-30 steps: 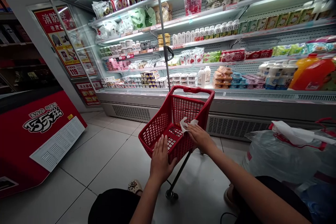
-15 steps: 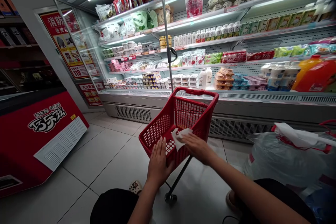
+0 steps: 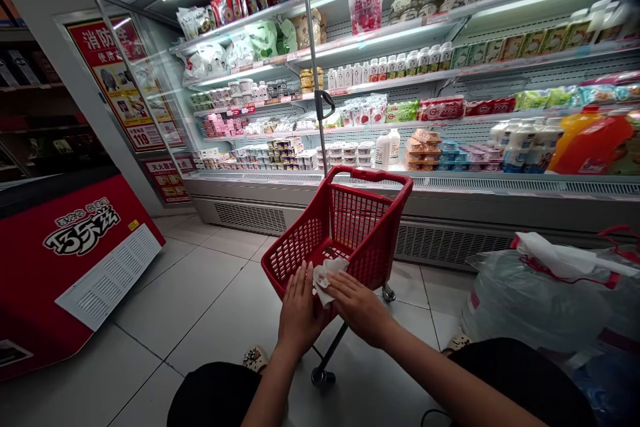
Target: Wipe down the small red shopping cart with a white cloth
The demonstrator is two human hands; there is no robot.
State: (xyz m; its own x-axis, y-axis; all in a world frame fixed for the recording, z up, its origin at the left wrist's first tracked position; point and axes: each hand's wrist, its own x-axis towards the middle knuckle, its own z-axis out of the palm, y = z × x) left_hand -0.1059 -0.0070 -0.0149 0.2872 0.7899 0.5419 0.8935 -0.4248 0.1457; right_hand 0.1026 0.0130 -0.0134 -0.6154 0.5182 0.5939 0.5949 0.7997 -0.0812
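A red plastic shopping cart (image 3: 367, 257) stands before me, its near rim at my hands. My left hand (image 3: 300, 310) rests on that rim at the left, fingers stretched forward and lying flat. Right beside it, my right hand (image 3: 357, 303) presses a crumpled white tissue (image 3: 327, 277) against the near edge of the basket. Part of the tissue shows above the fingers; the rest is hidden under them. Below the basket a dark leg runs down to a caster wheel (image 3: 323, 375).
A lit refrigerated display (image 3: 300, 180) with packed shelves runs across the back, a thin pole (image 3: 311, 33) in front. At left stands a red freezer (image 3: 90, 267). Plastic-wrapped water bottles (image 3: 535, 300) sit at right. My knees flank the cart on the tiled floor (image 3: 200, 307).
My right hand has slid left along the cart's near edge with the tissue, coming close to my left hand. The left hand stays on the rim. The view has shifted slightly.
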